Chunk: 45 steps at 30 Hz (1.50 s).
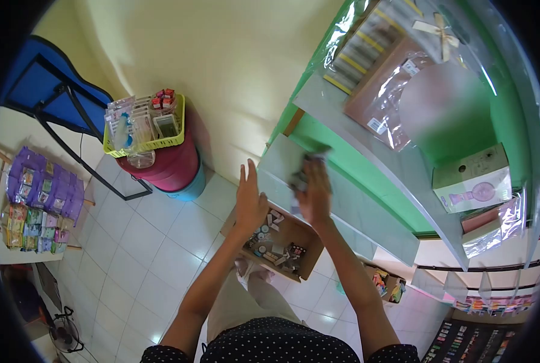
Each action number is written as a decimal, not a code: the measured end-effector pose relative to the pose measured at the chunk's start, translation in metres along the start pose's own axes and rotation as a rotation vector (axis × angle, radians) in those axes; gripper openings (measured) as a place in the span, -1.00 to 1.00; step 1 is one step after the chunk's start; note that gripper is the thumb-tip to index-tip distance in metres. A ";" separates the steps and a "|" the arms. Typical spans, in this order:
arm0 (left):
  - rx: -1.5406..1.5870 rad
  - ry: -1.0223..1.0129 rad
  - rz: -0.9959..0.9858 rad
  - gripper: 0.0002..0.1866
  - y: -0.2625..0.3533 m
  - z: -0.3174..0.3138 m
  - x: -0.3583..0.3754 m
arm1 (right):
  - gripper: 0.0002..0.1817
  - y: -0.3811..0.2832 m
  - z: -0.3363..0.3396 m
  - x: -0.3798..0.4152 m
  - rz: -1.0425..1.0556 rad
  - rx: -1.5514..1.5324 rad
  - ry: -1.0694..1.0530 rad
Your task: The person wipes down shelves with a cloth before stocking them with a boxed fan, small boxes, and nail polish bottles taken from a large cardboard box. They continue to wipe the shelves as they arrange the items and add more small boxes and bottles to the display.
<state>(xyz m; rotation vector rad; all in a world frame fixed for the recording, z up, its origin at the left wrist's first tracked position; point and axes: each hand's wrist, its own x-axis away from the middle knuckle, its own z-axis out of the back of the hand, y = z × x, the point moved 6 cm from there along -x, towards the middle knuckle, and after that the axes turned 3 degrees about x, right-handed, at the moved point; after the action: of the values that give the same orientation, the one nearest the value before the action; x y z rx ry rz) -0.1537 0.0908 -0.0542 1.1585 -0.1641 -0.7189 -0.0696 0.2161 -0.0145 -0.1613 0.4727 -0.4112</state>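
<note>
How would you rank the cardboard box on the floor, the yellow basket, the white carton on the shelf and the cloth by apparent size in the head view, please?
1. cardboard box
2. yellow basket and white carton, too alike to rank
3. cloth, partly covered by the right hand

A grey shelf (pixel 342 199) was fixed to the green wall on the right, with a cloth (pixel 306 172) lying on it. On the higher shelf (pixel 367 142), a white box (pixel 472 178) and wrapped packs (pixel 373 54) were set. On the tiled floor (pixel 143 242), an open carton (pixel 279 242) of small items was placed below the shelf, and a pink drum (pixel 164 166) farther left.
</note>
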 end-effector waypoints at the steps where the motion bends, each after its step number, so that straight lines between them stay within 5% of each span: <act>1: -0.030 -0.012 -0.021 -0.21 0.004 -0.009 -0.004 | -0.36 -0.012 -0.011 -0.010 0.079 -0.015 -0.044; 7: -0.057 0.059 -0.019 -0.17 0.007 -0.011 -0.004 | -0.34 -0.002 0.002 -0.003 0.360 -0.136 -0.220; 14: 0.015 0.017 -0.065 -0.17 0.008 -0.015 -0.006 | -0.32 -0.001 -0.013 -0.031 0.160 -0.111 -0.084; 21: -0.125 0.108 -0.132 -0.22 0.023 -0.025 0.000 | -0.34 0.002 0.000 -0.008 0.214 -0.124 -0.153; 25: -0.245 0.088 -0.128 -0.21 0.018 -0.022 0.000 | -0.44 0.097 0.047 0.060 -0.149 -0.006 -0.049; 28: -0.263 0.048 -0.090 -0.20 0.017 -0.027 0.000 | -0.52 0.108 0.051 0.079 -0.293 0.235 0.077; 30: -0.170 0.076 -0.094 -0.19 0.014 -0.032 0.001 | -0.57 0.087 0.031 0.056 -0.343 0.111 0.113; 32: -0.054 0.093 -0.105 -0.18 0.016 -0.036 -0.001 | -0.52 0.043 0.021 0.030 -0.261 -0.029 0.191; 35: -0.410 0.109 -0.055 -0.13 0.013 -0.033 0.001 | -0.43 0.031 0.014 0.033 -0.123 0.032 0.065; 38: -0.459 0.110 -0.089 -0.15 0.009 -0.033 0.001 | -0.44 0.063 0.039 0.065 -0.099 -0.002 0.099; 45: -0.482 0.138 -0.110 -0.13 0.018 -0.034 -0.001 | -0.56 0.201 0.126 0.184 -0.397 0.205 0.227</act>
<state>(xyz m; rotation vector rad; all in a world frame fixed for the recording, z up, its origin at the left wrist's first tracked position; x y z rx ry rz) -0.1301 0.1215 -0.0522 0.7538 0.1835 -0.7226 0.2088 0.3278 -0.0279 -0.0077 0.6198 -0.8699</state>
